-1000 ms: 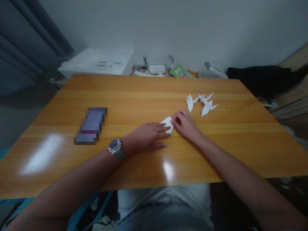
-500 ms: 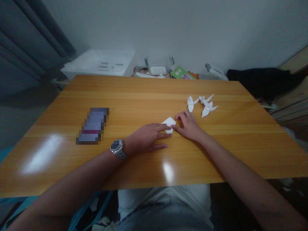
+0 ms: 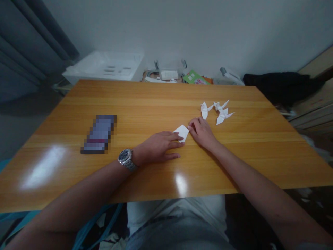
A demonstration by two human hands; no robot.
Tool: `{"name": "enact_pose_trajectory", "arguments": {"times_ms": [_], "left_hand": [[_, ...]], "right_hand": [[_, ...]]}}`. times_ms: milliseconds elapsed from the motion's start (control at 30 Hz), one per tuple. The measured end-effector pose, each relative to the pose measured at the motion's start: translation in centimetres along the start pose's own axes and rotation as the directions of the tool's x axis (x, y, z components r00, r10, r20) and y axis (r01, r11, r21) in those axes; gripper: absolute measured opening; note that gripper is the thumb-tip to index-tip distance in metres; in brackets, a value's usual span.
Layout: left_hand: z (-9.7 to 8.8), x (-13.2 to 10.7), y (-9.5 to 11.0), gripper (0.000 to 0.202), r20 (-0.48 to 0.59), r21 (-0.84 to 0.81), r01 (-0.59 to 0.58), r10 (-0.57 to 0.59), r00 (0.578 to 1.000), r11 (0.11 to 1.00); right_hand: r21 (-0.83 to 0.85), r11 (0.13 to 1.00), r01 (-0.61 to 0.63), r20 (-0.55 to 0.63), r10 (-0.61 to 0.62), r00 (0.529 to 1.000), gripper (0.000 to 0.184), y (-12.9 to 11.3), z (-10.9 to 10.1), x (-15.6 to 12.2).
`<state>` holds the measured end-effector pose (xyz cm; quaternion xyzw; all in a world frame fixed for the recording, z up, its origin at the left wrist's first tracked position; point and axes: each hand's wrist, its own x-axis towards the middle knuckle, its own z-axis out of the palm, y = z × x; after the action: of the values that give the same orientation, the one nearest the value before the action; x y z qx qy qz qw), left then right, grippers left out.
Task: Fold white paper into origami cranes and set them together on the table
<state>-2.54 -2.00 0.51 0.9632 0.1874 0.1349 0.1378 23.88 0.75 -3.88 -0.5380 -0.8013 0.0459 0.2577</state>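
Observation:
A small white piece of folded paper (image 3: 183,132) lies on the wooden table in front of me. My left hand (image 3: 166,146) rests flat with its fingers apart, the fingertips pressing on the paper's left and near side. At the paper's right corner, my right hand (image 3: 201,132) has thumb and forefinger pinched together. Beyond the right hand sit three white origami cranes: one on the left (image 3: 204,110), one at the back (image 3: 220,105) and one nearer (image 3: 223,116). The back and near cranes touch or overlap.
A phone (image 3: 100,133), blurred out, lies at the left on the wooden table (image 3: 145,104). Behind the far edge stand a white plastic tray (image 3: 104,64), a green booklet (image 3: 195,78) and dark cloth (image 3: 281,81). A metal watch (image 3: 125,158) is on my left wrist.
My right thumb has drawn back from the paper's near right side to its right corner and closed against the forefinger. The left hand stays on the paper. The view has shifted slightly.

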Motion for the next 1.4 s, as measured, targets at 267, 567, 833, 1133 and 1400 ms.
{"name": "enact_pose_trajectory", "arguments": {"times_ms": [267, 567, 833, 1133, 1400], "left_hand": [[0.4, 0.0, -0.2, 0.044, 0.002, 0.0, 0.003, -0.003, 1.0, 1.0], [-0.2, 0.0, -0.6, 0.047, 0.058, -0.039, -0.03, 0.032, 0.998, 0.999], [-0.6, -0.1, -0.1, 0.043, 0.048, -0.022, 0.012, -0.011, 0.999, 1.0], [-0.6, -0.2, 0.2, 0.043, 0.047, -0.023, 0.066, -0.065, 0.997, 0.998], [-0.3, -0.1, -0.2, 0.04, 0.027, -0.04, -0.008, 0.009, 1.0, 0.999]], "right_hand": [[0.055, 0.998, 0.033, 0.017, -0.034, 0.999, 0.022, -0.4, -0.6, -0.3], [-0.013, 0.999, 0.045, 0.056, -0.044, 0.997, 0.023, -0.1, -0.3, -0.3], [0.02, 0.999, 0.047, 0.059, -0.048, 0.997, 0.025, -0.3, -0.7, -0.3], [0.026, 0.997, 0.066, 0.086, -0.068, 0.994, 0.032, -0.3, -0.9, -0.4], [0.014, 1.0, 0.024, 0.042, -0.024, 0.999, 0.014, -0.2, -0.5, 0.2]]}}
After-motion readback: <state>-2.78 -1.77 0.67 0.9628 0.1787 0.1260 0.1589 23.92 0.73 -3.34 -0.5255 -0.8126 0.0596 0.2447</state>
